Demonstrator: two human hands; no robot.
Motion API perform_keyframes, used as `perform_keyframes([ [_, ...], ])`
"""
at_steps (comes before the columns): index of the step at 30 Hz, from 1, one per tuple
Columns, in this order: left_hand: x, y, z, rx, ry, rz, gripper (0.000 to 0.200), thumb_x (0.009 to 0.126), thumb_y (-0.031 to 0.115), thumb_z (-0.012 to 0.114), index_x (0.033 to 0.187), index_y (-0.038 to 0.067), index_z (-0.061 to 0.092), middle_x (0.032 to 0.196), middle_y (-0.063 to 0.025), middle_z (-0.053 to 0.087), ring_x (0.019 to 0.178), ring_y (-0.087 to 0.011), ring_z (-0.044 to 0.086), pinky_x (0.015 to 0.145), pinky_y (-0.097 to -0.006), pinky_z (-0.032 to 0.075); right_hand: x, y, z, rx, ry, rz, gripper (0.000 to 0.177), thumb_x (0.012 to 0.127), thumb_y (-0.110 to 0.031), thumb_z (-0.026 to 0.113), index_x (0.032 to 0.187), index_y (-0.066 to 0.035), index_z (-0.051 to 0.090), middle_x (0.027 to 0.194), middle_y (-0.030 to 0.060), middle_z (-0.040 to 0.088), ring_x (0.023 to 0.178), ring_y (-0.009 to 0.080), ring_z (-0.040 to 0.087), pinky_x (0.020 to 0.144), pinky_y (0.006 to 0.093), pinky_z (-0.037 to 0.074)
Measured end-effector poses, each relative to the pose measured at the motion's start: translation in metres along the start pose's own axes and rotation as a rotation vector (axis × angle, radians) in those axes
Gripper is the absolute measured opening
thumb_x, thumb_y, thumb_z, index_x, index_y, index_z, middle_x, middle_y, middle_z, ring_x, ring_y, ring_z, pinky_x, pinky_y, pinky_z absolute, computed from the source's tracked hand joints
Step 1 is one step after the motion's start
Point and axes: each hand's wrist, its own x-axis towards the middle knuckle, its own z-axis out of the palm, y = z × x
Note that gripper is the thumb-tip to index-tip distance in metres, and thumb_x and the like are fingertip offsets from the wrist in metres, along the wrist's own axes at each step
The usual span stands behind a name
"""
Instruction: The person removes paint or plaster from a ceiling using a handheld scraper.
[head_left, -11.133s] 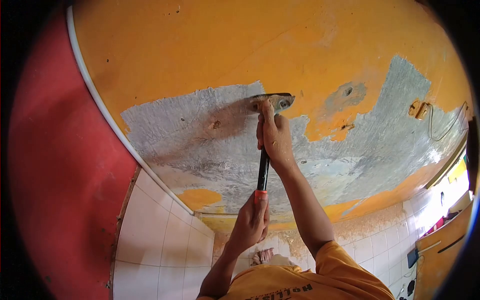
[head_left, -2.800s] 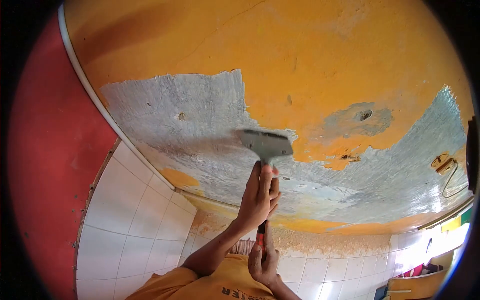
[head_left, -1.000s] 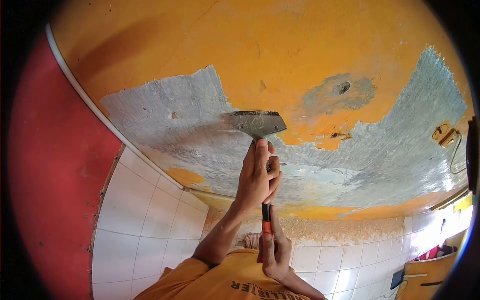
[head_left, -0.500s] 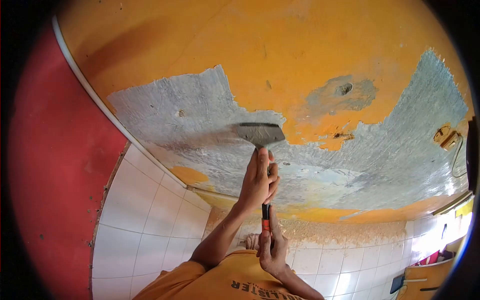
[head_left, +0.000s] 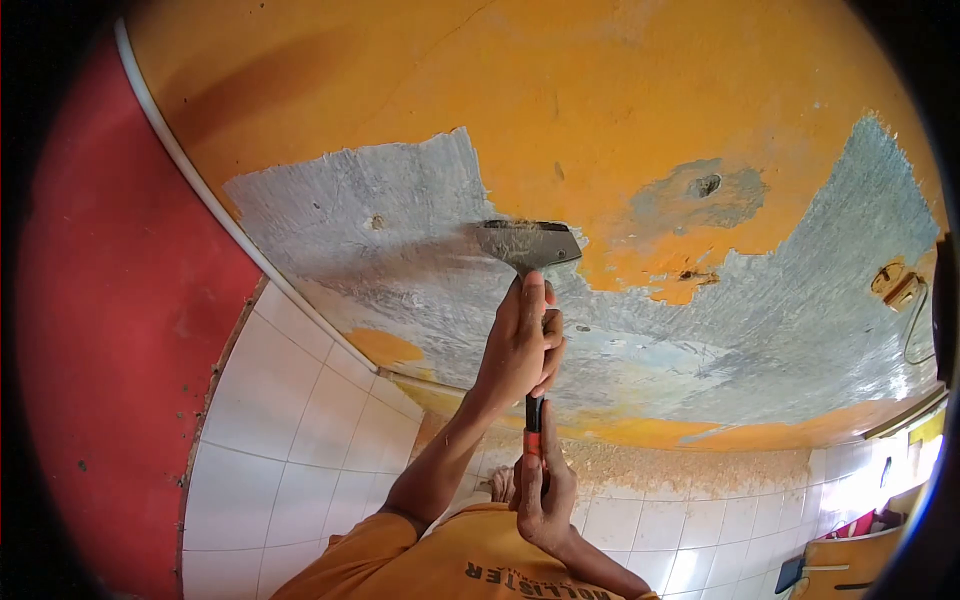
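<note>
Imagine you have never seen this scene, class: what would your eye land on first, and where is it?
First, the ragged grey patch across the middle of the orange wall. Then the scraper near the centre, where grey meets orange, its handle held by the left hand above the right hand. Far left, a red wall.

My left hand (head_left: pixel 512 350) is the upper of the two, bare and clenched, with the left thumb (head_left: pixel 534 292) laid straight and pointing upward, the remaining left fingers (head_left: pixel 553 327) curled round to the right, and the left forearm (head_left: pixel 435 465) rising at a slant from the lower left. My right hand (head_left: pixel 547 495) is clenched directly below, its right index finger (head_left: pixel 551 432) extended upward to just beneath the left hand, contact not determinable; the right forearm (head_left: pixel 605 570) slants up from the lower right.
</note>
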Motion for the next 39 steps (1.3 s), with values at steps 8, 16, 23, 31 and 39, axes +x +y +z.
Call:
perform_keyframes([
  [8,0.001,-0.011,-0.012,0.130,0.023,0.049,0.041,0.110,0.047,0.029,0.099,0.009,0.040,0.056,0.0023,0.032,0.030,-0.0085,0.029,0.027,-0.0267,0.024,0.009,0.022,0.017,-0.066,0.023,-0.018,0.059,0.106,-0.019,0.036,0.157,0.005,0.018,0.058,0.0024,0.050,0.047,0.0118,0.051,0.047,0.0286,0.041],
  [16,-0.001,-0.003,-0.022,0.214,0.037,0.061,0.041,0.110,0.045,0.030,0.102,0.006,0.042,0.055,0.0001,0.037,0.030,-0.0101,0.031,0.027,-0.0280,0.025,0.002,0.029,0.038,0.112,-0.016,0.043,0.065,0.109,-0.027,0.034,0.159,0.002,0.007,0.060,-0.0016,0.046,0.049,0.0059,0.045,0.047,0.0239,0.040],
  [23,-0.002,0.021,-0.024,0.258,-0.003,0.068,0.044,0.108,0.051,0.031,0.099,0.009,0.040,0.057,0.0018,0.033,0.031,-0.0078,0.029,0.027,-0.0259,0.025,0.007,-0.013,0.050,0.218,-0.034,0.040,0.064,0.110,-0.023,0.032,0.160,0.001,0.000,0.062,-0.0009,0.046,0.049,0.0054,0.044,0.046,0.0238,0.040],
  [31,-0.001,0.035,-0.026,0.385,0.004,0.029,0.033,0.111,0.035,0.036,0.107,0.003,0.046,0.059,-0.0051,0.044,0.039,-0.0162,0.046,0.040,-0.0343,0.034,0.011,0.012,0.065,0.161,0.013,-0.024,0.064,0.109,-0.021,0.031,0.159,0.002,-0.002,0.060,0.0005,0.047,0.048,0.0074,0.045,0.046,0.0247,0.041],
  [39,0.007,-0.001,-0.041,0.513,0.049,0.148,0.033,0.110,0.034,0.038,0.109,0.003,0.047,0.057,-0.0081,0.046,0.041,-0.0198,0.048,0.043,-0.0389,0.037,0.012,0.029,0.075,0.201,0.006,-0.048,0.064,0.110,-0.023,0.028,0.159,0.000,-0.006,0.058,0.0012,0.046,0.046,0.0088,0.043,0.045,0.0261,0.039],
])
